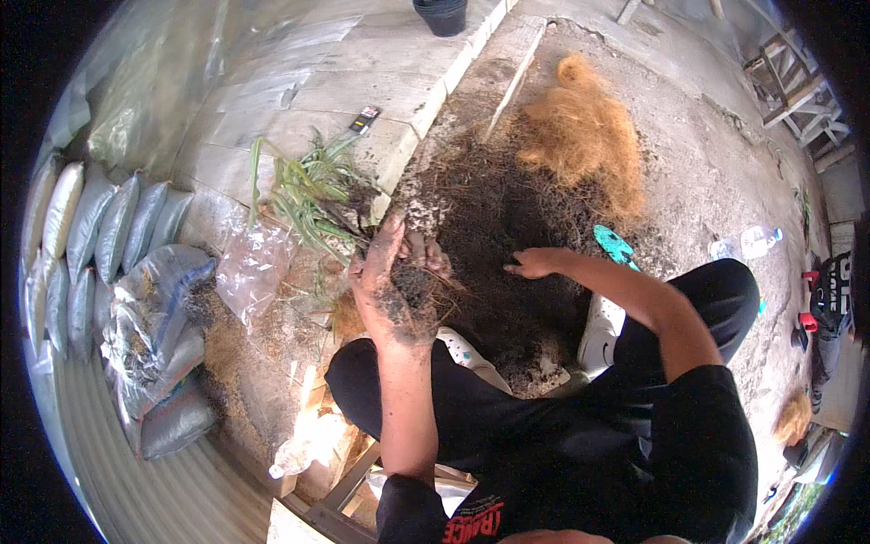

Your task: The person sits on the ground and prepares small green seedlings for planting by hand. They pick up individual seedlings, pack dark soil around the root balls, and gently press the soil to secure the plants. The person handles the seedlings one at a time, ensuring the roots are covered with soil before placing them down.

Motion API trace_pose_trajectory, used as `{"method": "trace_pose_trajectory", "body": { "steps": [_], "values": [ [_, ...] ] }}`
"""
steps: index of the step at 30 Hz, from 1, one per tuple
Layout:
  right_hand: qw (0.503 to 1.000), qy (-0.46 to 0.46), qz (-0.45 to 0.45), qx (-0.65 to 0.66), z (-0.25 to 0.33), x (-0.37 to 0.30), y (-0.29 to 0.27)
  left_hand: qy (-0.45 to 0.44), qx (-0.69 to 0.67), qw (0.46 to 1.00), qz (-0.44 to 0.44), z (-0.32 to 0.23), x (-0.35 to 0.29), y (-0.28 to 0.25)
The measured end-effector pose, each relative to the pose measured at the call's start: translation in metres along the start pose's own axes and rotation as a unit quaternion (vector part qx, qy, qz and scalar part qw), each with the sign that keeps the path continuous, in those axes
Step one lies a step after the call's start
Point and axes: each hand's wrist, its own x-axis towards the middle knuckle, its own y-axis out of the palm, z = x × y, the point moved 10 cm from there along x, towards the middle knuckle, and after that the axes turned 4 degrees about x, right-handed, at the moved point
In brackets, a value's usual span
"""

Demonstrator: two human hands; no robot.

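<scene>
My left hand [394, 295], smeared with dirt, is turned up with its fingers curled around a dark clump of soil [417, 286] with some fibres. Just beyond its fingers lie long-leaved green plants [313, 186] with dark roots; whether the hand touches them I cannot tell. My right hand [536, 263] reaches in from the right over the dark soil heap [498, 222] between my feet. Its fingers point left at the soil, partly stretched out, and nothing shows in them.
Brown coconut fibre [580, 127] lies beyond the soil, with a teal hand tool [614, 245] to its near right. Clear bottles [757, 241] lie at right. Stacked filled bags [100, 227] and a clear plastic bag [254, 267] are at left. Black pots [441, 16] stand at the back.
</scene>
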Motion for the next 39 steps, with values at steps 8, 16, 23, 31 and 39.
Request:
{"method": "trace_pose_trajectory", "body": {
  "steps": [8,16,23,31,39],
  "values": [
    [0.968,-0.037,-0.21,0.134,-0.01,0.046,0.036,-0.026,0.04,0.999,0.007,-0.003,-0.001,-0.004],
    [0.952,-0.005,-0.307,0.004,0.001,0.024,0.044,-0.131,-0.232,0.961,0.068,0.025,0.011,-0.004],
    [0.894,-0.045,-0.442,-0.053,-0.01,0.004,0.046,-0.115,-0.234,0.963,0.075,0.04,0.015,-0.002],
    [0.846,-0.122,-0.507,-0.11,-0.014,0.001,0.056,-0.096,-0.234,0.965,0.07,0.038,0.015,-0.006],
    [0.792,0.008,-0.588,0.165,-0.067,0.0,0.008,-0.137,-0.259,0.955,0.047,0.053,0.018,-0.014]
  ]
}}
